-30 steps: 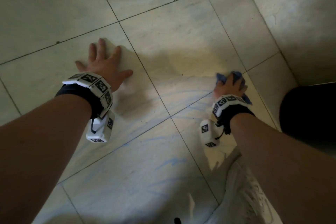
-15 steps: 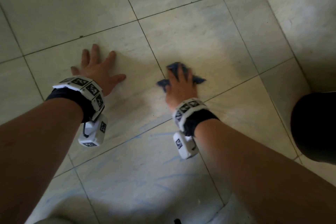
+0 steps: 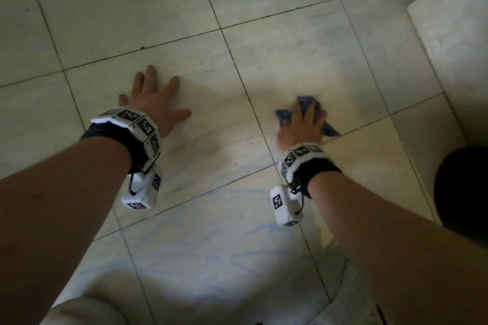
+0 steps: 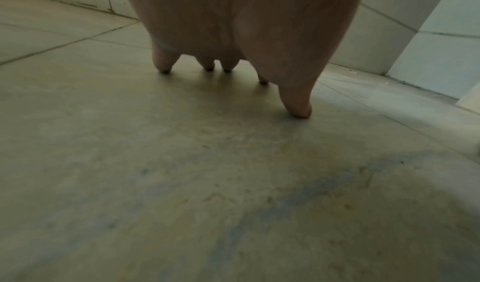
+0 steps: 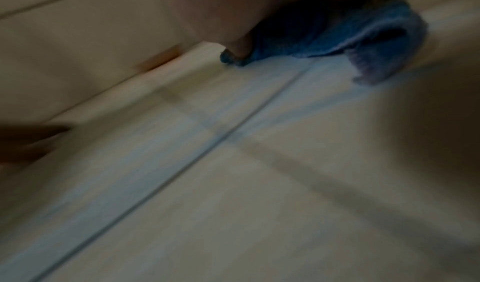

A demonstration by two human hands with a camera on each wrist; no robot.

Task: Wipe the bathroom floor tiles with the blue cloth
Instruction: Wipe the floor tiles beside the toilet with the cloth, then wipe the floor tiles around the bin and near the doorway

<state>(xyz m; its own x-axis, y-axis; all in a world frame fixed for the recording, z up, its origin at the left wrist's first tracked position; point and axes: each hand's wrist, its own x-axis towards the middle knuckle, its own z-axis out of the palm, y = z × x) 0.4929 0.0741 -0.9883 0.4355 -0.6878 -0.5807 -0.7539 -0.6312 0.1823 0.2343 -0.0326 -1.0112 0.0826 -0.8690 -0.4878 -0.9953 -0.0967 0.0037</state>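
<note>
The left hand lies flat on the floor, fingers straight and spread apart, holding nothing. From the left wrist view the fingertips touch the tile with the palm raised a little above it.

The right hand presses down on the cloth, which lies bunched on the floor under the palm. Blue corners stick out to the left, ahead of the fingers, and to the right of the hand. The fingers lie over the cloth and look fairly straight, but the hand is blurred and I cannot tell whether they curl round the fabric. In the right wrist view, also blurred, the cloth sits under the hand with a folded edge on the right, close to a grout line.

The cloth sits near the crossing of two grout lines, well apart from the left hand. Faint blue streaks mark the tiles nearer the person. A wall rises at the right. Each wrist wears a band with black-and-white markers.
</note>
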